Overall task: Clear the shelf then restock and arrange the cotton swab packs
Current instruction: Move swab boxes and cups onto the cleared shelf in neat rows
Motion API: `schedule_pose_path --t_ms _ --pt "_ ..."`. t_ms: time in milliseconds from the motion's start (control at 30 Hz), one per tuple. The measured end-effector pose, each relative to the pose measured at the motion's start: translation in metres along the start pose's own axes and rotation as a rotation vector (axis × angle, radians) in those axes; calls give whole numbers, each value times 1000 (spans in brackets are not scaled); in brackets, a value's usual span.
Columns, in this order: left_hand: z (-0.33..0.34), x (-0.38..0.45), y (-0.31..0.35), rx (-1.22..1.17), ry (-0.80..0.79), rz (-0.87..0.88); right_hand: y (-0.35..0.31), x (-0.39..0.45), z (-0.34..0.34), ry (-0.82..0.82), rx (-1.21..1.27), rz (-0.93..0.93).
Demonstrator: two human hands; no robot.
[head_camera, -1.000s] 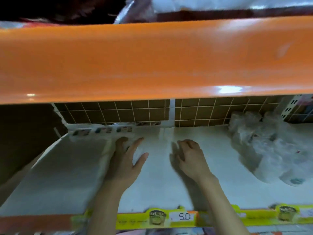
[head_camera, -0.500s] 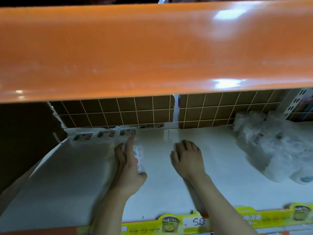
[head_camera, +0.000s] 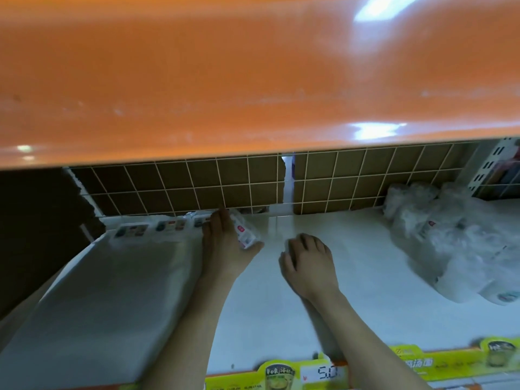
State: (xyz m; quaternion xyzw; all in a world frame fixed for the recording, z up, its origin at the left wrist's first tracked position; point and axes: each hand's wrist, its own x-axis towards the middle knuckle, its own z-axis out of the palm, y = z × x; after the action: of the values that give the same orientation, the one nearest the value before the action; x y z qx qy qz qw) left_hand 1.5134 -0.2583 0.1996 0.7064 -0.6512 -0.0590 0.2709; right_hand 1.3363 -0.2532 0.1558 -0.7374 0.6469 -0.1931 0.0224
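Gripping swab pack (head_camera: 244,232) | left hand (head_camera: 225,246) | right hand (head_camera: 308,263) curled, empty

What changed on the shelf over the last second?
The left hand closed on a cotton swab pack and carried it back toward the row of packs by the grid wall. The right hand stayed curled on the shelf; the plastic-wrapped bundle stayed put.
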Motion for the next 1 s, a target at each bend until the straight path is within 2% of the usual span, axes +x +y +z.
schedule_pose_path --t_ms 200,433,533,633,700,800,1000 --pt "17 22 19 256 9 -6 1 -2 1 36 13 -17" --pt "26 31 26 425 -35 -43 4 -1 4 47 22 -22" --pt "27 31 23 389 -54 49 4 0 6 77 39 -20" --pt "29 26 14 289 -57 305 4 -1 6 111 44 -20" --pt "31 22 7 256 -126 397 4 -1 7 114 48 -22" --pt "39 20 -1 279 -204 380 4 0 7 105 46 -24" --pt "44 31 -3 240 -130 391 4 0 5 91 57 -21"
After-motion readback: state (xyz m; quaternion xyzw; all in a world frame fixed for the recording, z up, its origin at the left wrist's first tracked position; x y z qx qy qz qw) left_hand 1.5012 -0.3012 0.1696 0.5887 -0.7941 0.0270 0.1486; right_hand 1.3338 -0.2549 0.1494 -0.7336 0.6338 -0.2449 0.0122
